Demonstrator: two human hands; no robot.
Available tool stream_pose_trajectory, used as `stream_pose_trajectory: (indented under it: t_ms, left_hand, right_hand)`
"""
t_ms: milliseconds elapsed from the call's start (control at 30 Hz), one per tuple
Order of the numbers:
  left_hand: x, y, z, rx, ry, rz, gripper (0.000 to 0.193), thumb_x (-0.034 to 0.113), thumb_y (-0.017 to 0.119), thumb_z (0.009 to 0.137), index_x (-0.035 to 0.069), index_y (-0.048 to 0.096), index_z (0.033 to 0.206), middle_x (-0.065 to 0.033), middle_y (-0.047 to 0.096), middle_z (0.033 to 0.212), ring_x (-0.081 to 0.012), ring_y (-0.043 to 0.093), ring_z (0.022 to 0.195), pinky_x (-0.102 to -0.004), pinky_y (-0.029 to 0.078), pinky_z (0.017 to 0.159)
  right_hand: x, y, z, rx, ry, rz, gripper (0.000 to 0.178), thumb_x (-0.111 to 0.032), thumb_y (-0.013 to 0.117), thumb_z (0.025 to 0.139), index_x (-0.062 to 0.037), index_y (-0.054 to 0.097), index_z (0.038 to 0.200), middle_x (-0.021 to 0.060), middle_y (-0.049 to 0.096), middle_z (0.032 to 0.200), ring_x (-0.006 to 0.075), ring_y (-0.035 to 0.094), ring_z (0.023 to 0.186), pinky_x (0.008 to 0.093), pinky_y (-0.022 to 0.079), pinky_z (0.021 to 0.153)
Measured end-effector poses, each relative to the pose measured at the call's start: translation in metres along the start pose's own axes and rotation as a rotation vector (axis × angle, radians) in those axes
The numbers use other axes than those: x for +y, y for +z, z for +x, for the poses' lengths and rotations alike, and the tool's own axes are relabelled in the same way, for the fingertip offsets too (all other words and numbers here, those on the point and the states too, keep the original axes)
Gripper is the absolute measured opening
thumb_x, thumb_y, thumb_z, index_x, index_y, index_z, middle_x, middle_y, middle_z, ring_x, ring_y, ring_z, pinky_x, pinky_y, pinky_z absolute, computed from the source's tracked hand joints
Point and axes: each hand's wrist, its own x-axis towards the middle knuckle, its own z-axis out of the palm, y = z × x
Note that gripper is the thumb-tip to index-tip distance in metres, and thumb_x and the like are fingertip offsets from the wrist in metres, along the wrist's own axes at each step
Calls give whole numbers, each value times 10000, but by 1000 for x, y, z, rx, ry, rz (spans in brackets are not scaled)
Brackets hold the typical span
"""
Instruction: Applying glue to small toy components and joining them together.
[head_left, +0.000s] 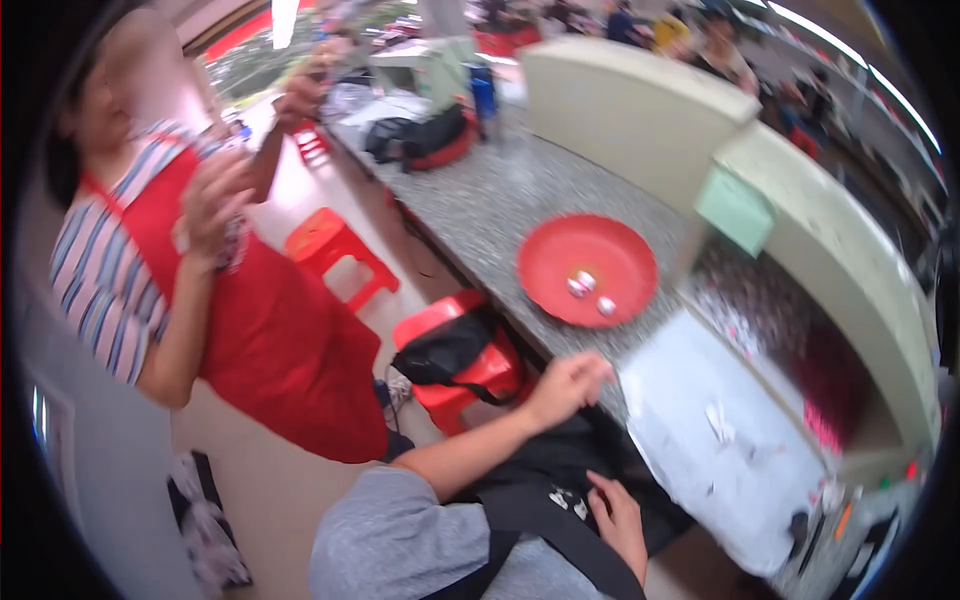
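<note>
My left hand (572, 388) is raised beside the counter's front edge, its fingers bent and smeared by motion; whether they hold anything does not show. Low over the black apron (530, 470) on my lap is my right hand (618, 520), thumb and fingers apart, with nothing visible in it. Past the left hand, a round red plate (555, 245) lies on the speckled grey counter (470, 215). A few small whitish pieces (580, 284) sit in it. A white sheet (690, 400) covers the worktop to the right, with small bits on it.
At the left stands a person in a red apron (270, 340), both hands raised. Red stools (340, 262) stand by the counter, one with a black bag (455, 350) on it. A pale green partition (640, 85) borders the counter. Pens and tools (835, 520) lie at the right.
</note>
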Motion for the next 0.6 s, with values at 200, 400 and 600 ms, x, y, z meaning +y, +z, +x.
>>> stream_pose_trajectory:
  t_ms: [200,400,600]
  left_hand:
    - [-53,39,66,-129,111,259,98,85,566,733,20,494,718,18,477,633,-42,428,588,-181,349,553]
    - [-70,120,146,-480,133,444,260,197,525,772,21,465,590,23,420,537,-43,376,547,-194,314,522]
    - [-77,216,182,-587,374,444,198,188,466,790,16,499,698,-50,489,560,-138,475,545,-237,358,549]
  right_hand:
    - [31,-25,-18,359,62,156,140,7,505,703,-17,580,818,75,511,603,168,506,549,237,390,501]
    - [46,-47,-57,933,13,213,170,16,401,676,-29,372,515,65,423,521,133,394,486,229,315,459]
    - [57,-92,-43,1348,113,136,63,-10,392,753,-21,402,691,57,428,661,117,403,622,219,326,581]
